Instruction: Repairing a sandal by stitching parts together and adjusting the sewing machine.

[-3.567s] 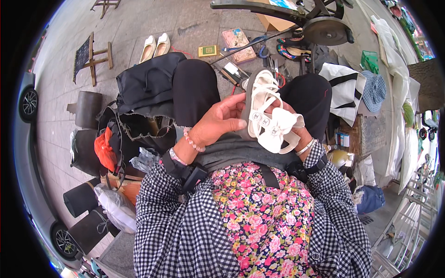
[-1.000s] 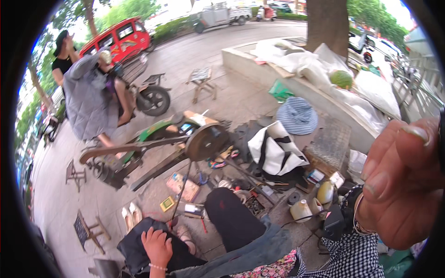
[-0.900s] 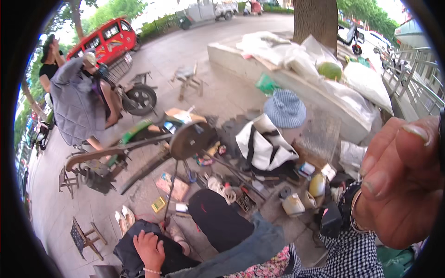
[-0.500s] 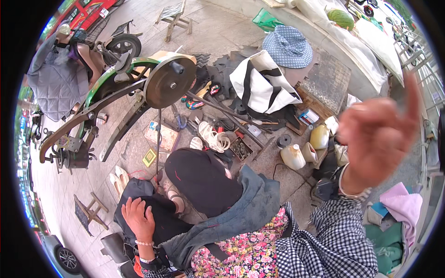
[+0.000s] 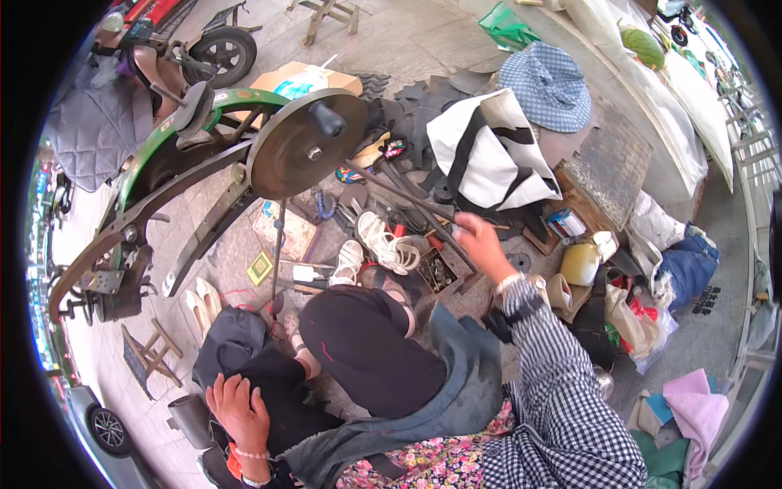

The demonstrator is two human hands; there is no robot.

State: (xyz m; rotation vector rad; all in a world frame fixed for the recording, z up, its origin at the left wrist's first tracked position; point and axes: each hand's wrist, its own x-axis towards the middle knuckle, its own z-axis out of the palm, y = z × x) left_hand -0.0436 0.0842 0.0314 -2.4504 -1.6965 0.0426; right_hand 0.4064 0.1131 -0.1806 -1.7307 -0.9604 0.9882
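The left hand (image 5: 239, 411) rested palm down on black fabric (image 5: 291, 403) over the left leg, its fingers extended and slightly spread, with nothing in its grasp. The right hand (image 5: 485, 248) was extended farther forward, its fingers partly bent and directed away from the body; whether it had hold of an object could not be determined. A dark rod (image 5: 399, 189) ended just beside its fingertips; contact could not be confirmed. White strappy sandals (image 5: 379, 243) lay on the paved ground (image 5: 407, 37) to the left of the right hand. A tray of small parts (image 5: 445, 288) was positioned between the sandals and the right hand. A white bag with black bands (image 5: 481, 134) lay beyond the right hand, with a blue brimmed hat (image 5: 544, 85) farther out. A yellow container (image 5: 580, 263) stood to the right of that hand. Cream shoes (image 5: 204, 308) lay forward of the left hand.
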